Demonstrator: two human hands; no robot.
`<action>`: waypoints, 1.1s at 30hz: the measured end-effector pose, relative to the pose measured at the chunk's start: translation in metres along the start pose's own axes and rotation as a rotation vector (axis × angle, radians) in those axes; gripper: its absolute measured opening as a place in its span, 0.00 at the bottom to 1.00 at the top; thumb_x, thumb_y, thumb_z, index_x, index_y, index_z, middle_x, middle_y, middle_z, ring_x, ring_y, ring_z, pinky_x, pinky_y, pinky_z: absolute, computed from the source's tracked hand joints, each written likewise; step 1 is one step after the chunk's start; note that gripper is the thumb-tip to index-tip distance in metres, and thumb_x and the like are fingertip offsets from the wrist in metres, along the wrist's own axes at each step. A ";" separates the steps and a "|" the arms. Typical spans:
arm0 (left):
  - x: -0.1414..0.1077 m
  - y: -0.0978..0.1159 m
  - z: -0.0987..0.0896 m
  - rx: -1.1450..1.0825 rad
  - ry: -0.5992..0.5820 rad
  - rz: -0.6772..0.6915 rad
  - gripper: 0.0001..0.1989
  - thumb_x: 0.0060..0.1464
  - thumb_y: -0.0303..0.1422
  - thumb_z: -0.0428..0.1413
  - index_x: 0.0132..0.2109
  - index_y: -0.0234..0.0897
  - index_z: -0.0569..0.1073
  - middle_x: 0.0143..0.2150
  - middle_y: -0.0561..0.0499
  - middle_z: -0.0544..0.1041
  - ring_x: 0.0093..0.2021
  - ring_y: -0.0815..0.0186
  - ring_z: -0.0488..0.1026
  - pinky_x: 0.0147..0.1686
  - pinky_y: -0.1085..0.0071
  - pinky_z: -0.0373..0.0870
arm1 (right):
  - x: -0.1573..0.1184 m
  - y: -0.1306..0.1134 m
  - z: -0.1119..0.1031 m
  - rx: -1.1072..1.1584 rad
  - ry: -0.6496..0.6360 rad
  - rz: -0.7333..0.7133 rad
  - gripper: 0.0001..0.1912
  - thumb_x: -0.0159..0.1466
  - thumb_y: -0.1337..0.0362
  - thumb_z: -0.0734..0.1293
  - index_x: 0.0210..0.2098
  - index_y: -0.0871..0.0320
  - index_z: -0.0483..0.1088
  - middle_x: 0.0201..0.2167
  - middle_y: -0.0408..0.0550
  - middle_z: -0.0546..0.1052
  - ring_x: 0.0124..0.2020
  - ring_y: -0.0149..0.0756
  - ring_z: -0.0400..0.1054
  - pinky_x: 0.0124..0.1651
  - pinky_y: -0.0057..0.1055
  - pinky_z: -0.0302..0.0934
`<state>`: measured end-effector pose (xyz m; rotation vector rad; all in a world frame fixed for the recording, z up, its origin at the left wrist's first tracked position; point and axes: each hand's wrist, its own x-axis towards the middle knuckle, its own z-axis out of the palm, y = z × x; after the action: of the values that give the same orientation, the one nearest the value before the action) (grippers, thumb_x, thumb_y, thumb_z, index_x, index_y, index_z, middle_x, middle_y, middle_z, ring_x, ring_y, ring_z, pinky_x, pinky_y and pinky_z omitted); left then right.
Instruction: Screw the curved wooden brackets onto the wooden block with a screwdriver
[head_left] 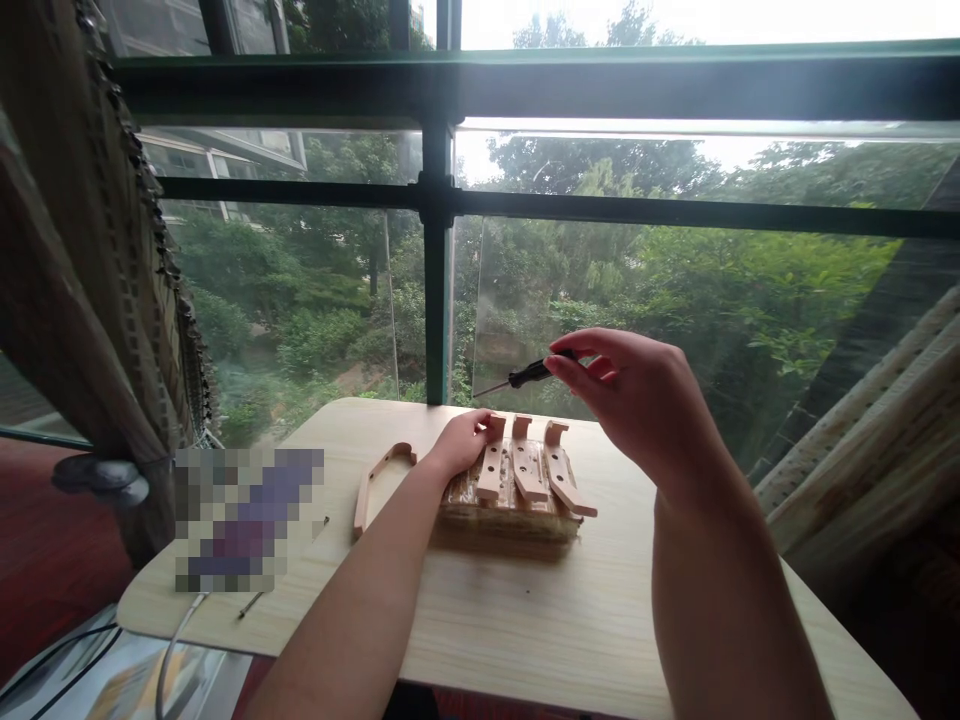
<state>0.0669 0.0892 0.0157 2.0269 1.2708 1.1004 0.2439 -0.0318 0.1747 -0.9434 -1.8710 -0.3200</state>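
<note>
Three curved wooden pieces with dark holes lie side by side on a block wrapped in clear, shiny film (510,522): a left one (490,468), a middle one (529,465) and a right one (562,475). My left hand (461,442) is at the top end of the left piece, fingers bent against it; whether it grips the piece is unclear. Raised above the block, my right hand (611,370) pinches the black handle of a screwdriver (531,374), whose thin shaft points left and slightly down. Another curved wooden piece (365,490) lies on the table left of the block.
The pale wooden table (480,620) stands against a window. On its left lie a blurred-out item (251,520) with a white cable (174,640) and a small dark, thin object (250,606). Curtains hang at both sides.
</note>
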 end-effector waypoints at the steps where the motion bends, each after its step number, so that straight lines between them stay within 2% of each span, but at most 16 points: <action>1: 0.000 0.000 0.000 0.010 0.004 0.002 0.13 0.55 0.27 0.52 0.46 0.35 0.76 0.44 0.46 0.80 0.42 0.62 0.75 0.45 0.68 0.71 | 0.000 0.000 0.000 0.000 -0.001 0.001 0.08 0.60 0.61 0.68 0.34 0.58 0.77 0.28 0.46 0.79 0.23 0.30 0.70 0.31 0.29 0.63; 6: -0.001 0.001 -0.001 0.069 0.028 0.000 0.11 0.55 0.29 0.53 0.44 0.34 0.76 0.43 0.46 0.80 0.42 0.61 0.75 0.45 0.68 0.71 | 0.000 -0.001 -0.001 -0.014 0.000 0.005 0.08 0.60 0.61 0.68 0.34 0.58 0.77 0.28 0.46 0.79 0.23 0.31 0.70 0.30 0.29 0.62; 11: -0.002 0.003 -0.002 0.048 0.031 -0.012 0.14 0.55 0.30 0.53 0.47 0.35 0.76 0.45 0.45 0.80 0.42 0.61 0.75 0.45 0.66 0.72 | 0.000 -0.003 -0.002 -0.032 -0.012 -0.001 0.08 0.60 0.61 0.68 0.35 0.57 0.77 0.28 0.46 0.79 0.23 0.30 0.70 0.29 0.28 0.62; 16: -0.001 0.003 -0.003 -0.030 0.010 -0.082 0.20 0.53 0.26 0.52 0.53 0.33 0.74 0.49 0.44 0.79 0.46 0.61 0.76 0.49 0.66 0.71 | 0.000 -0.002 -0.003 -0.049 -0.021 -0.006 0.08 0.61 0.61 0.68 0.34 0.57 0.77 0.26 0.45 0.78 0.23 0.31 0.70 0.28 0.28 0.60; 19: -0.001 0.007 -0.009 -0.052 0.038 -0.161 0.23 0.51 0.23 0.50 0.55 0.29 0.71 0.50 0.42 0.78 0.47 0.61 0.76 0.50 0.66 0.71 | 0.000 0.001 -0.002 -0.071 -0.055 -0.022 0.07 0.60 0.61 0.68 0.34 0.57 0.77 0.27 0.46 0.78 0.24 0.32 0.70 0.29 0.28 0.60; 22: -0.010 0.014 -0.026 0.000 0.044 -0.190 0.20 0.51 0.22 0.49 0.51 0.30 0.73 0.49 0.41 0.79 0.49 0.60 0.76 0.51 0.66 0.70 | 0.000 0.003 -0.001 -0.107 -0.104 -0.022 0.08 0.61 0.61 0.68 0.34 0.58 0.77 0.27 0.46 0.79 0.25 0.32 0.70 0.29 0.28 0.59; 26: -0.051 0.024 -0.061 0.256 0.066 -0.175 0.18 0.53 0.23 0.49 0.48 0.33 0.75 0.48 0.41 0.79 0.48 0.59 0.75 0.50 0.65 0.69 | 0.000 0.004 -0.001 -0.136 -0.127 -0.016 0.07 0.61 0.61 0.68 0.34 0.58 0.77 0.27 0.46 0.79 0.25 0.31 0.70 0.29 0.28 0.59; 30: -0.121 0.021 -0.089 0.559 0.126 -0.286 0.15 0.56 0.28 0.49 0.46 0.37 0.77 0.47 0.44 0.79 0.47 0.56 0.75 0.50 0.62 0.69 | 0.000 0.006 -0.004 -0.107 -0.111 -0.043 0.08 0.61 0.60 0.68 0.34 0.57 0.77 0.27 0.46 0.79 0.25 0.32 0.70 0.29 0.28 0.59; 33: -0.169 0.014 -0.099 0.650 0.210 -0.368 0.14 0.56 0.28 0.50 0.46 0.36 0.77 0.49 0.44 0.77 0.48 0.58 0.74 0.50 0.64 0.68 | -0.001 0.005 -0.003 -0.092 -0.106 -0.072 0.08 0.61 0.60 0.67 0.34 0.57 0.76 0.26 0.46 0.79 0.23 0.32 0.70 0.28 0.29 0.60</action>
<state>-0.0492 -0.0691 0.0184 1.9965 2.2316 0.7979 0.2494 -0.0308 0.1742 -0.9728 -2.0051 -0.4095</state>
